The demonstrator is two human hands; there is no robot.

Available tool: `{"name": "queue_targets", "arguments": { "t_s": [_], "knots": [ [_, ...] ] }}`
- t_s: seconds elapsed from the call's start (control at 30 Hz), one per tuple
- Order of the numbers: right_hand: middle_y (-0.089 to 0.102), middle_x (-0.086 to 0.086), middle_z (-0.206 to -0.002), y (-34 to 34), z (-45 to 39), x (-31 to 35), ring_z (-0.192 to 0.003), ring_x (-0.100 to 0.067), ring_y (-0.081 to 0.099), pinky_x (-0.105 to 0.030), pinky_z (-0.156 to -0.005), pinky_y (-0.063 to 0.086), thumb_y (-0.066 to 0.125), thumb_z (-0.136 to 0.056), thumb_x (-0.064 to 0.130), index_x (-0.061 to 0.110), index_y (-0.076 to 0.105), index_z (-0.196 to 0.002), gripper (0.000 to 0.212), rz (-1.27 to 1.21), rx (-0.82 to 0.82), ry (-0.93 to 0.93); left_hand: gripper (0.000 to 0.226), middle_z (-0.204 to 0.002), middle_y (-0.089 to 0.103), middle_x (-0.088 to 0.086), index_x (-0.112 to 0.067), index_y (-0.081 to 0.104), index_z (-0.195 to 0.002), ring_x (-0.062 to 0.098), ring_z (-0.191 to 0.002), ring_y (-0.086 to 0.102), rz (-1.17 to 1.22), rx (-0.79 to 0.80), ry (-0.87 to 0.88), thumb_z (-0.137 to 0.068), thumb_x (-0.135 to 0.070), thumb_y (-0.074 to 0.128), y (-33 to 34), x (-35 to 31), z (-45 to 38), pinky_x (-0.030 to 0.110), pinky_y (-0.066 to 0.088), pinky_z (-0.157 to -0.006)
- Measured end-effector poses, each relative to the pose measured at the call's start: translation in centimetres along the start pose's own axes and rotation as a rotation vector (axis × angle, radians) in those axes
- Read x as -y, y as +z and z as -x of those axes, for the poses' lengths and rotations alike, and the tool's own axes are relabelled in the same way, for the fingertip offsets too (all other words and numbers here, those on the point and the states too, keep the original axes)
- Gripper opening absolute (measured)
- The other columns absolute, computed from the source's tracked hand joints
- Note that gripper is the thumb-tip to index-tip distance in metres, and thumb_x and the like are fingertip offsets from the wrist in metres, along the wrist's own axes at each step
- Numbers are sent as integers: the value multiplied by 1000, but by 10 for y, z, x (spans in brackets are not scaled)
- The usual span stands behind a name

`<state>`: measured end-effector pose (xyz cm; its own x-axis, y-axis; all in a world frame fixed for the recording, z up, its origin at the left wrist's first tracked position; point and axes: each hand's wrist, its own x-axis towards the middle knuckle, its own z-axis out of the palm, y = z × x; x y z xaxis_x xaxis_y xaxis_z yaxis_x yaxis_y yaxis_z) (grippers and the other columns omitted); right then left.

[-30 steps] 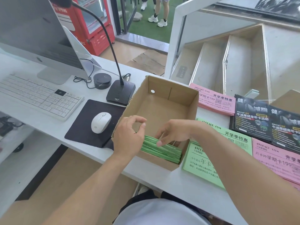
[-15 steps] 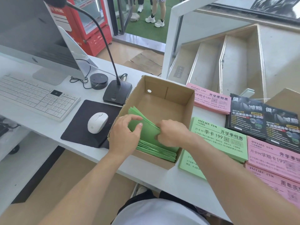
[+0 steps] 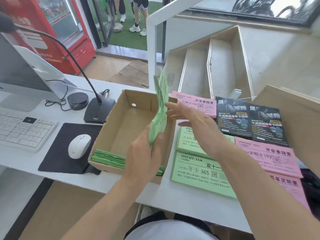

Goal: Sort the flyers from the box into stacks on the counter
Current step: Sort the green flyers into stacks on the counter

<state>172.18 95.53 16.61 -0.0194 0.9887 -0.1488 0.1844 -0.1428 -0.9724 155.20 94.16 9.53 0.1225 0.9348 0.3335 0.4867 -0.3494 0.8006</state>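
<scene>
Nearest the camera, the left hand is gripping a thick bundle of green flyers by its lower end, holding it almost upright over the right side of the cardboard box. The right hand is hanging just beside the bundle's upper half with its fingers straight and spread, holding nothing; whether the fingertips are touching the paper cannot be told. A low layer of green flyers is lying along the box's near wall, while the rest of its floor is showing bare cardboard. The box is sitting on the white counter, its left side just beside a black mouse pad carrying a white mouse. To the right of the box, a green stack headed "AVOCADO GYM" is showing "年卡 365", and another green stack is lying behind it, partly under the right forearm. Further right, pink stacks are reading "开学季特惠" and "学期卡199". Behind them, black flyers are showing "减脂", and another pink stack is lying at the counter's back edge. On the left, a white keyboard, a gooseneck desk microphone and a monitor are standing on the counter. Beyond the counter, white stairs are rising and a red drinks fridge is standing by a doorway.
</scene>
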Motion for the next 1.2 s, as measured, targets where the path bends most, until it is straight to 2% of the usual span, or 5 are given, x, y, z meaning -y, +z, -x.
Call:
{"name": "queue_targets", "arguments": {
  "t_s": [0.27, 0.47, 0.83, 1.0, 1.2],
  "knots": [
    [52, 27, -143, -74, 19, -63, -130, -4, 51, -38, -105, 39, 54, -93, 64, 49, 42, -148, 59, 24, -162, 162, 34, -128, 66, -21, -27, 56, -132, 3, -124, 60, 519, 323, -54, -102, -13, 49, 18, -43, 0, 20, 49, -100],
    [66, -19, -133, -124, 53, -113, -111, -30, 68, -39, -93, 58, 75, -85, 47, 5, 58, -135, 67, -465, -147, 175, 35, -129, 69, 5, -13, 56, -133, 30, -115, 67, 788, 410, -270, -99, -15, 51, 35, -50, -3, 45, 59, -83],
    [78, 10, -105, -122, 112, -145, -90, -17, 76, -36, -64, 62, 65, -97, 7, 28, 66, -116, 28, -51, -274, 490, 35, -125, 66, -11, -33, 44, -129, 11, -93, 72, 226, 415, -603, -101, -17, 56, 86, -15, 32, 28, 61, -69],
    [74, 13, -109, -107, 114, -161, -95, -16, 72, -36, -63, 63, 68, -94, 11, 32, 61, -113, 29, 115, -234, 580, 79, -155, 42, -9, -34, -2, -159, 14, -137, 45, -96, 555, -479, -103, -17, 51, 96, -7, 48, 26, 38, -108],
    [68, 18, -114, -98, 111, -165, -91, -11, 69, -31, -59, 60, 71, -93, 22, 35, 56, -121, 35, 292, -195, 589, 80, -157, 28, -2, -27, -5, -160, 14, -143, 33, -176, 515, -402, -103, -17, 51, 97, -2, 55, 18, 26, -110]
  ]
}}
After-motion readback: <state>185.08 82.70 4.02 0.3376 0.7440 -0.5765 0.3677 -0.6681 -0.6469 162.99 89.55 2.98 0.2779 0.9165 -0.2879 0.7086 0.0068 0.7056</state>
